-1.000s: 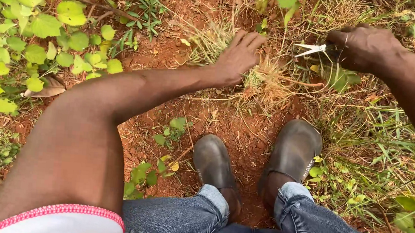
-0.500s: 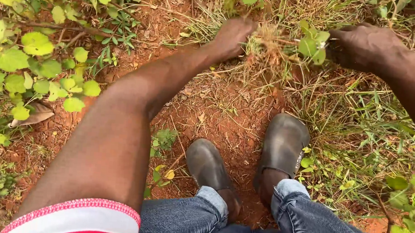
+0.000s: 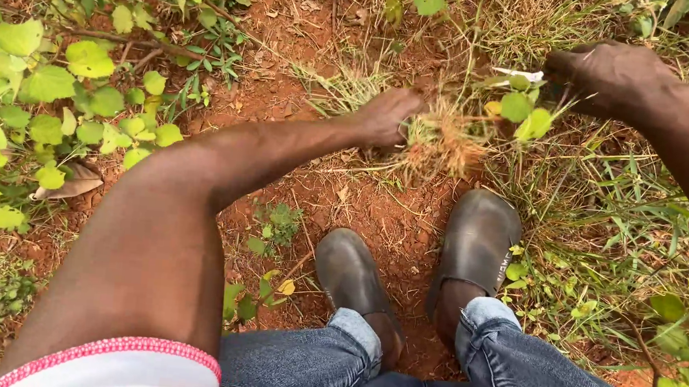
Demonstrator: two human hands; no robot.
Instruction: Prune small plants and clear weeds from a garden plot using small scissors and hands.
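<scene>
Fingers [image 3: 396, 107] around grass tuft [image 3: 439, 139], beside shears [image 3: 518, 74].

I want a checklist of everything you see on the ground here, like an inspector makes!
Surface: bare red soil with dry stalks and green grass.
Job's things: dry grass clump, roots showing; pale shears, only the blades visible.
Clutter: a dry brown leaf at the left.
Grippers: left hand closed on the grass clump; right hand closed on the shears.
Cables: nothing seen.
Surroundings: leafy green shrub at left, two dark shoes and blue jeans below.
</scene>
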